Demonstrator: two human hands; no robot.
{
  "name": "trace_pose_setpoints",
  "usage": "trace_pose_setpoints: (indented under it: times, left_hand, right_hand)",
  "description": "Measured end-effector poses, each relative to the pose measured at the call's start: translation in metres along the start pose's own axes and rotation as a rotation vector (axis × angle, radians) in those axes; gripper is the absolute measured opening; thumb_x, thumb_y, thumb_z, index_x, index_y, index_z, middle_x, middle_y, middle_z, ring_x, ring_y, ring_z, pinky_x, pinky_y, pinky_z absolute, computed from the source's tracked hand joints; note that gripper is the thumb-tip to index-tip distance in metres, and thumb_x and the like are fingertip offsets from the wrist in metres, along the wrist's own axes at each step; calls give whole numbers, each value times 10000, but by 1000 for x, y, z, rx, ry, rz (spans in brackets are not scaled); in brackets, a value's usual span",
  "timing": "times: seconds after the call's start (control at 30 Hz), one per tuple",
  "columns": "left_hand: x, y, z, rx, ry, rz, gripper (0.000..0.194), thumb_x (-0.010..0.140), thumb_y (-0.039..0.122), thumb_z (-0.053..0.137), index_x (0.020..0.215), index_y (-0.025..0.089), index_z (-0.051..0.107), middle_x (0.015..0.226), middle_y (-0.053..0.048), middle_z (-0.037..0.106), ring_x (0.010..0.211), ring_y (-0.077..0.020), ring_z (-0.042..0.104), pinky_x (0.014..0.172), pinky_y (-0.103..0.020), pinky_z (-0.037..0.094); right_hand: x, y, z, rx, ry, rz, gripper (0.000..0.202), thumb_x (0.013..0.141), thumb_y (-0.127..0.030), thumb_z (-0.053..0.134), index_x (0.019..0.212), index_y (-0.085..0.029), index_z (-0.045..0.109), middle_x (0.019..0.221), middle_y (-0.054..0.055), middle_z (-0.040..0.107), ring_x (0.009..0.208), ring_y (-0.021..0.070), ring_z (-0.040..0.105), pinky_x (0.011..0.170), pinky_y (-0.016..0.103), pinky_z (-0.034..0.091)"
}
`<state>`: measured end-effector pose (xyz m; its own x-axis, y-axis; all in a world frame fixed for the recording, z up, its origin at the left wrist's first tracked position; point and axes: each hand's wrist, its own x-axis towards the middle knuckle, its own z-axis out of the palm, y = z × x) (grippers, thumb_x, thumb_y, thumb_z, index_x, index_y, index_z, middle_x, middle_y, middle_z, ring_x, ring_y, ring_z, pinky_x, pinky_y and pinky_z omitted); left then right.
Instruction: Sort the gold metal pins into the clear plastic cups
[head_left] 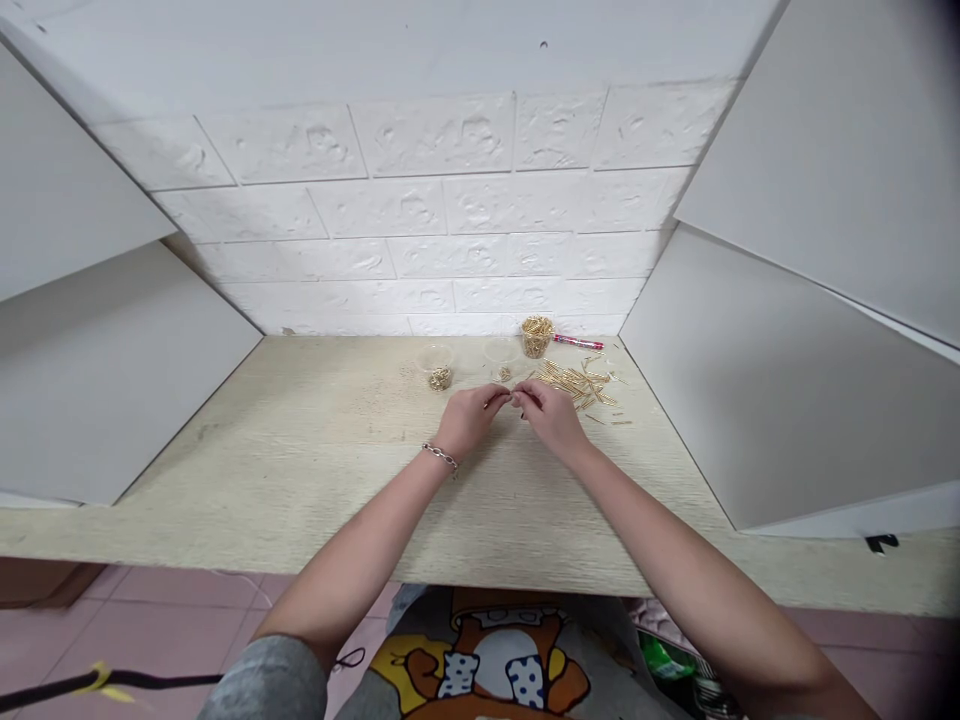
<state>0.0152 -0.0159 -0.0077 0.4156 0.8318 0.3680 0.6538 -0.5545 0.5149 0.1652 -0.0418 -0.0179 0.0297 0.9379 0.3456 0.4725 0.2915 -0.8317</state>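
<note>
1. Head view: I've got both hands near the far side of the counter [330,490], fingertips nearly meeting.
2. Left hand [466,418]: thumb and fingers bunched, tips pointing toward the right hand [551,412].
3. Right hand: same bunched pose, facing the left. Can't tell from here whether either one is pinching a piece; the spot between the tips is too small to read.
4. Loose gold rods [574,382]: scattered pile just beyond and to the right of the right hand, nearest edge right by its knuckles. A few strays lie farther right.
5. Cup of gold rods [536,342]: upright, filled to the top, behind the right hand, near the wall [480,250].
6. Pink pen [578,342]: lying just right of that cup.
7. Small metal pieces [440,378]: in a clear cup [435,356], beyond the left hand and slightly left of it.
</note>
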Motion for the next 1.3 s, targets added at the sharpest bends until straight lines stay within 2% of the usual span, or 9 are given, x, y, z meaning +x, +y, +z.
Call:
trace_pose_setpoints:
  times: [0.27,0.4,0.63,0.9,1.0,1.1,1.17,1.2,1.3]
  left_hand:
    - [0,0,-2,0,14,37,243,844,343,469,881,211,670,716,-14,686,578,-103,568,552,-204,344]
    - [0,1,-2,-23,18,49,218,835,324,489,866,213,673,718,-10,685,580,-99,568,553,-201,354]
    - [1,0,-2,-92,38,26,177,819,292,513,834,200,664,654,4,663,570,-93,567,553,-193,382]
    - [1,1,-1,-197,-3,-8,200,821,317,485,820,187,637,619,11,645,567,-96,611,552,-182,421]
    - [1,2,-2,-231,-2,-59,199,813,323,490,807,185,633,633,9,647,570,-104,625,551,-185,425]
    - [2,3,-3,-267,-2,-110,217,807,349,491,793,183,629,607,11,635,572,-116,634,557,-194,430]
    - [2,3,-3,-293,2,-141,226,803,364,492,787,184,627,606,12,632,575,-122,638,556,-198,430]
    - [2,3,-3,-307,7,-156,228,800,369,494,785,183,626,612,11,632,574,-123,639,553,-198,429]
    - [3,3,-3,-346,19,-190,223,792,369,502,779,181,620,635,8,636,560,-121,636,541,-199,425]
  right_hand:
    - [1,1,-1,35,-6,7,156,771,-274,477,790,-191,608,691,5,636,605,133,575,622,263,449]
    - [2,0,-3,88,-23,33,161,760,-277,483,775,-188,617,668,-1,630,542,117,548,564,247,439]
    - [3,-3,-5,146,-34,67,170,746,-279,506,796,-182,636,666,0,633,524,109,535,542,239,435]
    - [7,-2,-10,146,-58,71,195,736,-324,540,813,-184,653,741,21,657,586,131,564,570,259,460]
    - [11,-3,-22,61,-20,42,204,743,-331,551,843,-187,656,779,27,666,622,143,577,611,274,460]
    - [16,2,-39,-104,76,1,201,772,-312,529,869,-194,659,849,38,671,712,161,592,676,290,449]
    - [19,8,-49,-228,96,-15,196,794,-283,506,879,-198,660,884,42,670,774,173,591,707,297,434]
    - [20,11,-52,-296,67,-20,190,798,-268,504,875,-199,663,882,42,669,790,178,587,713,298,425]
    - [19,17,-51,-485,-126,-32,157,790,-250,533,831,-201,676,829,45,659,801,187,572,706,290,400]
